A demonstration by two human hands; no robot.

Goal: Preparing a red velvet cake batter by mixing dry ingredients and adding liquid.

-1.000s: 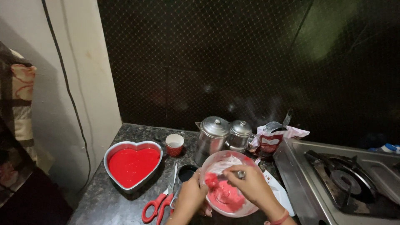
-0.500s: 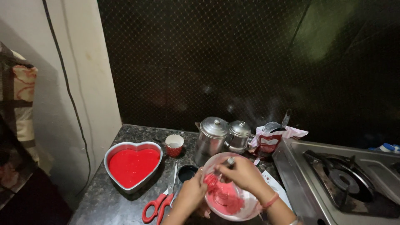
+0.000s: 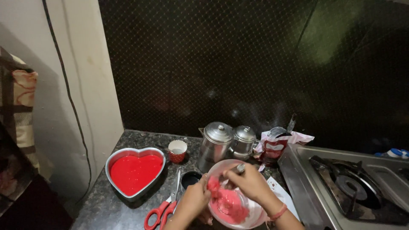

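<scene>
A clear bowl [image 3: 221, 167] of pink batter [image 3: 232, 205] stands on the dark counter near the front edge. My left hand [image 3: 194, 200] grips the bowl's left rim. My right hand [image 3: 251, 182] is over the bowl, closed on a metal spoon [image 3: 239, 168] whose handle end shows above my fingers; the spoon's bowl is hidden in the batter. A heart-shaped metal pan [image 3: 114, 161] filled with red batter sits to the left.
Red-handled scissors [image 3: 164, 208] lie between pan and bowl, by a small dark cup [image 3: 190, 179]. A red dotted cup [image 3: 177, 150], two metal lidded pots [image 3: 218, 142], an open red packet [image 3: 276, 147] stand behind. A gas stove [image 3: 353, 187] is at the right.
My right hand has swept from the bowl's right side toward its upper left, dragging the spoon through the batter. The left hand stays on the rim.
</scene>
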